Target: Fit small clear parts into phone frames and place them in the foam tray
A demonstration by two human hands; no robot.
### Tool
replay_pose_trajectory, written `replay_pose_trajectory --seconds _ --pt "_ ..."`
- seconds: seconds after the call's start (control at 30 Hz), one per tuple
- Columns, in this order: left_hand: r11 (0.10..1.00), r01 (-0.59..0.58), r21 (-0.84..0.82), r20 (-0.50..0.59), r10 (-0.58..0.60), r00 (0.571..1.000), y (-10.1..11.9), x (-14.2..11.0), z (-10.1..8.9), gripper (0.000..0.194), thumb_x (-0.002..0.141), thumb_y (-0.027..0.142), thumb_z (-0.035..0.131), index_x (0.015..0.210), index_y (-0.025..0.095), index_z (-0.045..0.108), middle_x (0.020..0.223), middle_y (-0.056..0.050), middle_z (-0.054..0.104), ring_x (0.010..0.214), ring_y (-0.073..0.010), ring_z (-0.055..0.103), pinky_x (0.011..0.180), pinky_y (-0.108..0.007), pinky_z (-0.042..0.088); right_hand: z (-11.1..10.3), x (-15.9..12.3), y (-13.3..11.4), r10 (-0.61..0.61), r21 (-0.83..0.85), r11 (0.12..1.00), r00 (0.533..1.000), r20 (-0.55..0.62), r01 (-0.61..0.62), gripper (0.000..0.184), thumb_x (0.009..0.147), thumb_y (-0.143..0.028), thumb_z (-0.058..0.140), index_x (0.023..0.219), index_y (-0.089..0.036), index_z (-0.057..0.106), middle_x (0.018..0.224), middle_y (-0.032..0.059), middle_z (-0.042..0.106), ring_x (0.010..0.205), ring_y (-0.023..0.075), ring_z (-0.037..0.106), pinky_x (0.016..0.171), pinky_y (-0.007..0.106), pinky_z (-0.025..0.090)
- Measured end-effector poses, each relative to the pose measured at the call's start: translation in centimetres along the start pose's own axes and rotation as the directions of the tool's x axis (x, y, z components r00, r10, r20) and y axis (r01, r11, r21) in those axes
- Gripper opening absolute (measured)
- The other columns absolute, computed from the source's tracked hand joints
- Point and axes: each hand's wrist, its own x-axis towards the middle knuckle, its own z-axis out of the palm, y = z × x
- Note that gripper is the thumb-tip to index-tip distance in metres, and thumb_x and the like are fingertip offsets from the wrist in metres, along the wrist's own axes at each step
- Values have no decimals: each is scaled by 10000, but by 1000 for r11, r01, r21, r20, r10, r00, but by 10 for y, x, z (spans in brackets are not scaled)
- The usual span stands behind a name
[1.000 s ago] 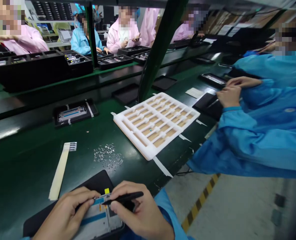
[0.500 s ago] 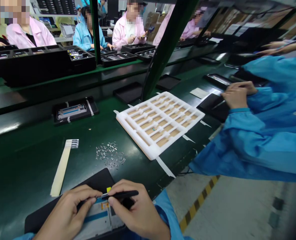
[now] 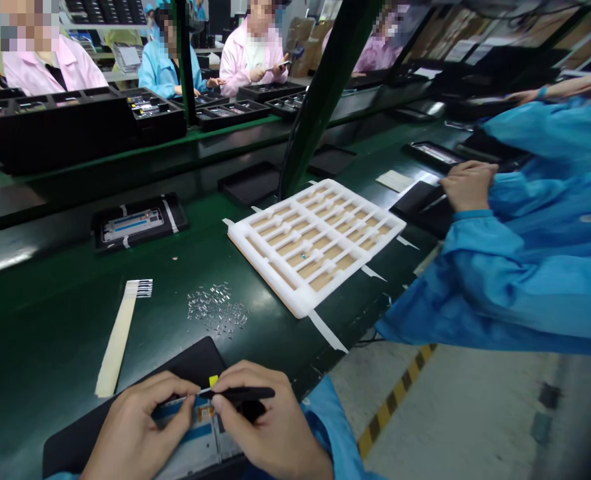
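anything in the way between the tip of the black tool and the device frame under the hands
Nothing visible stands in the way. The tip of the black pointed tool, held in the right hand, lies at the upper edge of the device frame. The left hand grips the frame's side, clear of the tip.

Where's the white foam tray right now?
In the head view, the white foam tray sits on the green conveyor belt, right of the loose small metal parts and left of the co-worker's blue sleeve.

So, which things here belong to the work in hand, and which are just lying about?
In hand: left hand, right hand, slim black tool, flat white-and-blue device, black mat.

Lying about: white foam tray, scattered tiny silver pieces, cream paper strip.
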Motion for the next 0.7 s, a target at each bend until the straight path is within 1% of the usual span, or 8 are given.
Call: replay_pose_trajectory --seconds 0.13,0.27,0.33,0.47,0.57,0.63,0.7 --pt "1000 -4 8 -9 5 1000 -5 0 1 216 1050 487 617 1047 381 805 1013 57 793 956 -115 769 834 -168 560 1 -2 1 -28 -17 999 1000 -12 28 120 892 -106 739 936 -158 837 883 84 839 775 172 823 729 196 639" --pt "1000 5 18 40 -5 999 -9 1 0 226 1070 512 602 1095 387 788 1060 61 795 978 -111 773 873 -147 572 1 -4 2 -62 -29 998 998 -17 61 131 899 -85 743 966 -148 836 913 95 843 813 171 825 778 193 645" --pt "1000 -7 21 34 7 999 -8 2 1 233 1074 523 599 1093 385 785 1061 62 794 977 -106 774 870 -137 572 0 -5 3 -84 -24 996 996 -10 83 150 903 -73 746 995 -148 838 935 99 843 845 175 827 815 201 649" --pt "998 -53 25 7 53 999 -4 1 1 202 1078 493 616 1115 386 784 1036 69 792 960 -96 779 840 -128 567 -2 -8 5 -114 -9 993 992 54 114 202 931 -65 738 1086 -150 835 1004 114 835 905 185 826 846 221 654" --pt "995 -97 35 -2 97 995 1 1 -1 200 1087 462 615 1169 392 784 1021 70 792 945 -93 786 817 -125 576 -3 -10 6 -131 -35 990 986 101 135 203 969 -80 727 1134 -153 820 1048 124 822 954 198 816 871 244 657" --pt "987 -141 76 -8 142 990 7 2 -5 210 1095 447 603 1195 394 780 1030 70 798 942 -88 794 809 -112 587 -2 -12 6 -159 -76 982 979 128 170 205 1000 -85 707 1155 -172 810 1071 117 814 986 203 800 907 265 653" --pt "967 -208 147 -24 214 976 13 3 -9 231 1109 419 570 1228 394 766 1057 74 811 949 -81 805 826 -95 597 -1 -13 6 -194 -124 969 970 150 213 217 1029 -90 683 1178 -197 798 1089 103 809 1000 202 781 940 283 642"
